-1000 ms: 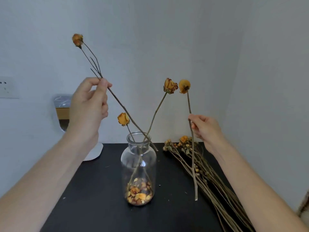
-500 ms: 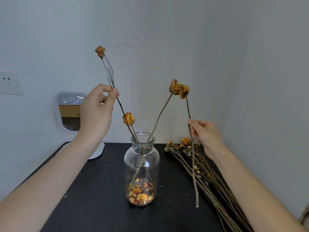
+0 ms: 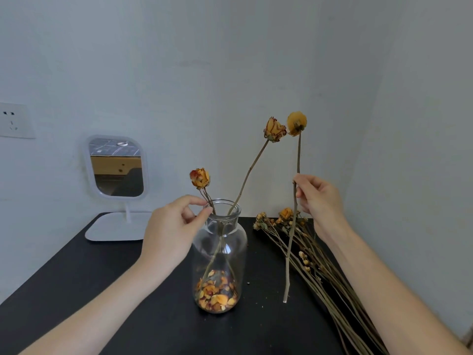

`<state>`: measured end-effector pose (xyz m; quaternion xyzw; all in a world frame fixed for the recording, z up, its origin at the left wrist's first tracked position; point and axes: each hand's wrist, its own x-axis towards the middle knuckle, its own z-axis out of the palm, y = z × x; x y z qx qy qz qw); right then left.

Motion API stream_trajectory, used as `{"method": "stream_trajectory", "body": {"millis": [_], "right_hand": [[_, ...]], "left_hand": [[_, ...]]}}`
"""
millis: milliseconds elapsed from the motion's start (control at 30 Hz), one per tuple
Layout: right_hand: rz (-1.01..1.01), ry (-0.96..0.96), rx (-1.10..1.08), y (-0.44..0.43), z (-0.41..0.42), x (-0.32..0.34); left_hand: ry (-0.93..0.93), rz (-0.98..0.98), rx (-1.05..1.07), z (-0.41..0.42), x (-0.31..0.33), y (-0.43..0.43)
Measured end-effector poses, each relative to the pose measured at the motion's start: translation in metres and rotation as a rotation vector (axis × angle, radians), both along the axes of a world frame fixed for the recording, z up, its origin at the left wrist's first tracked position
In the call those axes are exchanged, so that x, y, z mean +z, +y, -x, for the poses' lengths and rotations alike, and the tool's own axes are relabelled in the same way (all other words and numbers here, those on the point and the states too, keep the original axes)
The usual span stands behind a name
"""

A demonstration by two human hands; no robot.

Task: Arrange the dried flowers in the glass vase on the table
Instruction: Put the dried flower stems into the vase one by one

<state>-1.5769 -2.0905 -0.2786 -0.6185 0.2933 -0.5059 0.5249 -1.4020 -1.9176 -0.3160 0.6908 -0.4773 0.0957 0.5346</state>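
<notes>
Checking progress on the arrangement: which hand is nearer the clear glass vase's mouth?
Left. The left hand pinches stems at the clear glass vase rim; the right hand holds a stem off to its right.

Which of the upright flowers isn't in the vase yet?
The round-headed flower pinched by the right hand; its stem hangs outside the glass vase, unlike the two roses standing in it.

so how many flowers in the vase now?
2: a short rose at the vase's left rim, pinched by the left hand, and a tall rose leaning right. The right hand's round flower is outside. More stems may overlap.
</notes>
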Motion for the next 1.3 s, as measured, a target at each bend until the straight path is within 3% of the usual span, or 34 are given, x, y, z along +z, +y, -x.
{"method": "stream_trajectory", "body": {"millis": [133,200,333,433,667,900,1067,1300], "right_hand": [[0.049,-0.069,0.006,0.005,0.001,0.006],[0.073,-0.107,0.013,0.007,0.001,0.014],[0.098,-0.183,0.036,0.009,0.000,0.036],[0.090,-0.256,0.052,0.011,-0.006,0.052],[0.086,-0.359,-0.018,0.011,-0.017,0.075],[0.073,-0.423,-0.027,0.013,-0.024,0.075],[0.145,-0.302,0.001,0.021,-0.034,0.067],[0.267,0.050,0.146,0.035,-0.045,0.028]], "left_hand": [[0.125,0.055,-0.018,0.003,-0.018,0.000],[0.250,-0.024,-0.068,-0.001,-0.024,-0.003],[0.423,-0.294,-0.371,-0.011,-0.021,-0.020],[0.478,-0.354,-0.431,-0.013,-0.019,-0.029],[0.431,-0.286,-0.315,-0.006,-0.020,-0.031],[0.265,-0.221,-0.195,0.001,-0.022,-0.035],[0.260,-0.206,-0.177,0.002,-0.024,-0.035],[0.277,-0.195,-0.184,0.000,-0.026,-0.037]]}}
